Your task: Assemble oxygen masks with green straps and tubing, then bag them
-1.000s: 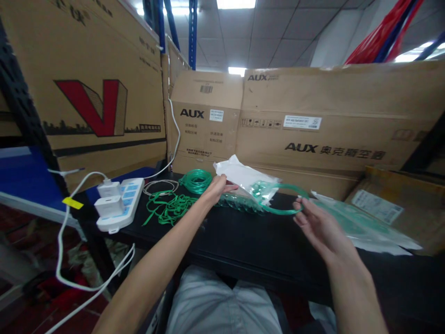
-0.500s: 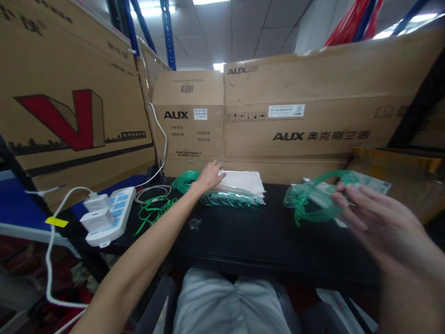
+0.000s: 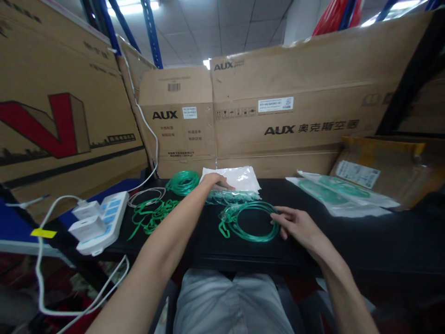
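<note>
My right hand point(image 3: 295, 225) pinches the right side of a coiled green tube point(image 3: 255, 237), which lies on the black table in front of me. A clear green piece and a green strap are at the coil's left end. My left hand point(image 3: 217, 180) reaches over the white plastic bags point(image 3: 243, 176), at the row of clear green pieces point(image 3: 232, 197); its fingertips are partly hidden, and whether they grip anything does not show. Left of that hand sits another green tube coil point(image 3: 183, 182), with a heap of green straps point(image 3: 153, 215) nearer me.
A white power strip point(image 3: 106, 222) with plugs and cables sits at the left. Two bagged green items point(image 3: 323, 190) lie at the right, before a cardboard box point(image 3: 385, 171). Large cardboard sheets point(image 3: 278, 153) stand behind the table.
My right hand has moved left and down, and the green coil now rests on the table. My left hand has moved slightly right over the bags. The view has shifted right.
</note>
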The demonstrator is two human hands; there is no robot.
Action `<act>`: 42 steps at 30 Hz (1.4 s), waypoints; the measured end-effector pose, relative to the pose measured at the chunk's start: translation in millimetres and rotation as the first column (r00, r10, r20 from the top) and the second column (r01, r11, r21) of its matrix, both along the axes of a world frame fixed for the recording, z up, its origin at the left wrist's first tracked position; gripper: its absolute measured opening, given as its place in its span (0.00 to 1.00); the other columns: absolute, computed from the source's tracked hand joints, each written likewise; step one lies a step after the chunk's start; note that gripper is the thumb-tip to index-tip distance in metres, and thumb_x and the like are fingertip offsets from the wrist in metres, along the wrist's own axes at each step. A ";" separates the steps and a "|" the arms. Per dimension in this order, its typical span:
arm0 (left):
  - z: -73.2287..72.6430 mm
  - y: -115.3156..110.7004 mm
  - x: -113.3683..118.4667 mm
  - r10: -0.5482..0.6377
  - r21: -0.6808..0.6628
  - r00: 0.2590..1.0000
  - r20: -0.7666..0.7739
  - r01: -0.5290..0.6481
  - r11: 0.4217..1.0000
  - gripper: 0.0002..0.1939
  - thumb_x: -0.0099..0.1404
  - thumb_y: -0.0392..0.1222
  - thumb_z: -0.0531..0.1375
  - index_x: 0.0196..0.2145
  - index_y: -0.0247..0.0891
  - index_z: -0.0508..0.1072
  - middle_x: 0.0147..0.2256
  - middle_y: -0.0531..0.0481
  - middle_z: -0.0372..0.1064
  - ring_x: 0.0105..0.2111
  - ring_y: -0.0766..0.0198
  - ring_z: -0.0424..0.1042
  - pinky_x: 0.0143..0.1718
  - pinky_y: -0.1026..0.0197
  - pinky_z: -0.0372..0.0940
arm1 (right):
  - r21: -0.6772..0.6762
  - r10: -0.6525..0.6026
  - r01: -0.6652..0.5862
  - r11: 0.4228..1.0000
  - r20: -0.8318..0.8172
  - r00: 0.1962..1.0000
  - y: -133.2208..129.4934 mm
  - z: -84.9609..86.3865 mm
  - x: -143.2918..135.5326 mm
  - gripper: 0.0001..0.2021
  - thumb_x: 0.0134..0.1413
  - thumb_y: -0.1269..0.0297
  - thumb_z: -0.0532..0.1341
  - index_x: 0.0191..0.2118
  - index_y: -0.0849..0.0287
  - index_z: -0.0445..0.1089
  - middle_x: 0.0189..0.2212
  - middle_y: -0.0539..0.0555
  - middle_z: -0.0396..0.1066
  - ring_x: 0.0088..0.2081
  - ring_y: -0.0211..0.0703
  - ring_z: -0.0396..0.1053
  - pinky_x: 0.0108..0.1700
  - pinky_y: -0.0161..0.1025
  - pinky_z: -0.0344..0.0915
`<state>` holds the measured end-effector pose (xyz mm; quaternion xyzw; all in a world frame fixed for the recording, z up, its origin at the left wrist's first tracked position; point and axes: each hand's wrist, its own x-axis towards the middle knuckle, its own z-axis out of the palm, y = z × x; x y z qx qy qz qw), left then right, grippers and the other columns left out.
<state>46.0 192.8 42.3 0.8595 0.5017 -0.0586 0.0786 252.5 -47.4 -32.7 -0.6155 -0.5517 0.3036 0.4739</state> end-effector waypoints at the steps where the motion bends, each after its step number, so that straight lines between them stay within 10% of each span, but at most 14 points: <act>1: 2.9 -1.0 3.4 -0.019 0.019 0.999 0.027 0.019 1.000 0.21 0.71 0.46 0.61 0.57 0.37 0.69 0.58 0.40 0.65 0.55 0.50 0.69 0.55 0.41 0.67 | 0.010 -0.054 0.054 0.998 0.034 0.998 1.3 -3.7 3.9 0.22 0.50 0.52 0.65 0.44 0.65 0.76 0.21 0.52 0.71 0.21 0.42 0.65 0.29 0.41 0.62; 5: 14.2 -17.1 15.1 -0.101 0.151 0.979 0.176 0.075 0.986 0.22 0.70 0.47 0.61 0.58 0.37 0.69 0.60 0.40 0.65 0.58 0.49 0.67 0.59 0.40 0.62 | 0.197 -0.242 0.197 0.960 0.240 0.940 -4.9 -2.3 3.7 0.17 0.49 0.56 0.67 0.42 0.60 0.79 0.36 0.59 0.76 0.35 0.50 0.72 0.39 0.43 0.64; 10: 16.6 -80.8 2.6 -0.243 0.364 0.883 0.401 0.090 0.927 0.22 0.77 0.48 0.48 0.61 0.38 0.69 0.58 0.44 0.71 0.57 0.57 0.70 0.59 0.58 0.61 | 0.304 -0.072 -0.067 0.950 0.422 0.904 -13.7 13.4 -28.5 0.12 0.62 0.57 0.60 0.39 0.57 0.80 0.34 0.55 0.77 0.32 0.46 0.72 0.37 0.41 0.66; 17: -32.3 -168.7 -46.1 -0.300 0.396 0.825 0.479 0.102 0.913 0.21 0.69 0.56 0.59 0.52 0.43 0.77 0.51 0.45 0.76 0.52 0.50 0.74 0.54 0.55 0.66 | 0.424 -0.007 -0.208 0.881 0.452 0.892 20.2 -5.2 -67.8 0.18 0.65 0.71 0.54 0.55 0.56 0.73 0.52 0.61 0.73 0.52 0.52 0.72 0.55 0.48 0.66; 27: -57.3 -165.7 -61.5 -0.337 0.254 0.665 0.666 0.222 0.941 0.20 0.62 0.33 0.58 0.52 0.43 0.72 0.52 0.51 0.73 0.51 0.59 0.72 0.55 0.60 0.64 | 0.401 0.002 -0.236 0.885 0.505 0.863 28.7 -24.1 -64.4 0.06 0.62 0.70 0.59 0.42 0.57 0.73 0.38 0.56 0.72 0.40 0.49 0.73 0.44 0.42 0.68; 34: -64.9 -171.1 -55.0 -0.379 0.324 0.670 0.638 0.213 0.922 0.15 0.67 0.53 0.62 0.48 0.45 0.75 0.47 0.51 0.76 0.49 0.57 0.74 0.53 0.59 0.64 | 0.407 0.032 -0.281 0.869 0.521 0.853 29.6 -25.5 -66.4 0.05 0.60 0.71 0.60 0.39 0.56 0.71 0.37 0.53 0.72 0.35 0.45 0.72 0.39 0.39 0.66; 42: -64.6 -171.6 -59.8 -0.380 0.323 0.716 0.586 0.224 0.920 0.12 0.73 0.51 0.56 0.46 0.46 0.75 0.46 0.52 0.77 0.50 0.58 0.74 0.53 0.59 0.63 | 0.389 0.057 -0.304 0.869 0.533 0.844 23.8 -20.6 -67.1 0.05 0.63 0.69 0.58 0.38 0.55 0.72 0.35 0.54 0.73 0.36 0.46 0.72 0.39 0.39 0.65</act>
